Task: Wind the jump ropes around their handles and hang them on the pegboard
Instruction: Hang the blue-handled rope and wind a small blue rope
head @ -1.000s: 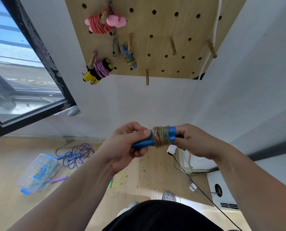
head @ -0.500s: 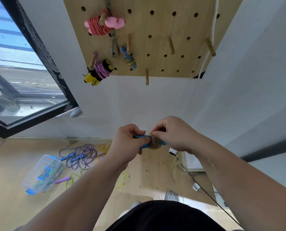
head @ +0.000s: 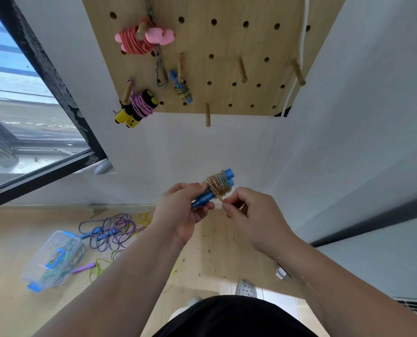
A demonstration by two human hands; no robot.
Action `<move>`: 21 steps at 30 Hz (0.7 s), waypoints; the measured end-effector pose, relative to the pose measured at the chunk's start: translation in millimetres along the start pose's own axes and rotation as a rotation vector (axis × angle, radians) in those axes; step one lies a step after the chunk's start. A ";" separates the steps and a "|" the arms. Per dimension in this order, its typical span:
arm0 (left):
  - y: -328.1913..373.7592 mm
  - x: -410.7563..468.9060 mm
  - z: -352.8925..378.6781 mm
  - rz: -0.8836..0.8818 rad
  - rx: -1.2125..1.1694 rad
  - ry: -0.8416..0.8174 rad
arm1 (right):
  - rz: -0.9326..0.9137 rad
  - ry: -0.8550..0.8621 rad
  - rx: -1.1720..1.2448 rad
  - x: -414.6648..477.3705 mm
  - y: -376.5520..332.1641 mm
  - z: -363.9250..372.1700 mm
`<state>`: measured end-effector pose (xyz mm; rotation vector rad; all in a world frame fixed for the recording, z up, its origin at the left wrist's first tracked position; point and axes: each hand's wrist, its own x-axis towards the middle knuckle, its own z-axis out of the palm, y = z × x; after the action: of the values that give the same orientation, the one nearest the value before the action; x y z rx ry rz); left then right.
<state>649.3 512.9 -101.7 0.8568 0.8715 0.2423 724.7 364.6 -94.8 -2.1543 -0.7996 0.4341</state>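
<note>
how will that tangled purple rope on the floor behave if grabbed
The purple rope lies in loose, tangled loops, so it likely lifts floppy and trailing. It looks thin, so probably light. The yellow cord beside it may snag and drag along.

The pale wooden floor (head: 8, 251) carries a clear plastic box with blue clasps (head: 52, 259), a tangle of purple and blue jump ropes (head: 112, 231) just beside it, and loose yellow-green cord (head: 98, 271).

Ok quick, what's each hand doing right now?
Left hand: closed, gripping the blue handles.
Right hand: closed, pinching the colourful rope just off the handles.
</note>
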 end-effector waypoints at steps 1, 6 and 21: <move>1.5 -1.1 0.9 -0.014 -0.028 -0.027 | 0.019 -0.001 0.050 0.3 4.3 -1.9; 4.8 -9.6 4.0 -0.055 -0.145 -0.162 | 0.078 -0.082 0.356 0.8 19.6 -17.7; 6.0 -33.2 -12.1 -0.081 0.341 -0.433 | 0.050 -0.626 -0.003 33.7 36.8 -50.5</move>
<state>619.7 506.6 -82.4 1.1354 0.5436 -0.1663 791.5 340.9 -92.5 -2.0544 -1.0759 1.1672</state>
